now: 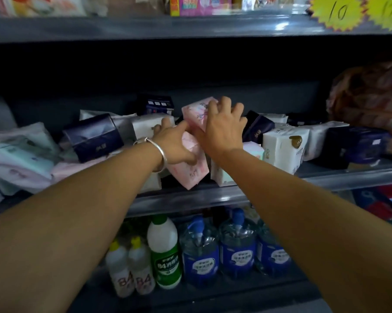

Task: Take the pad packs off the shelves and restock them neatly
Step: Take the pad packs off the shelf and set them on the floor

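Pink soft plastic pad packs [191,163] gripped mid-shelf near the grey metal shelf's front edge [190,196]: left hand [174,143] on lower, right hand [222,127] clutching upper. Fingertips mostly hidden, labels blurry.

Two bare forearms reach in from the lower edge of the view, uncovered along their whole visible length; no sleeve or cuff shows on either one. The left hand [175,143] wears no ring that can be made out, and just behind it, at the wrist, sits a plain silver bangle [160,152]: a smooth, rounded metal band, polished enough to catch a bright highlight along its curve. A second, thinner silver loop seems to lie against it on the side away from the hand, though blur makes that uncertain. The right hand [222,129] and its wrist carry no jewellery, watch or glove. Fingernails are too blurred to judge.
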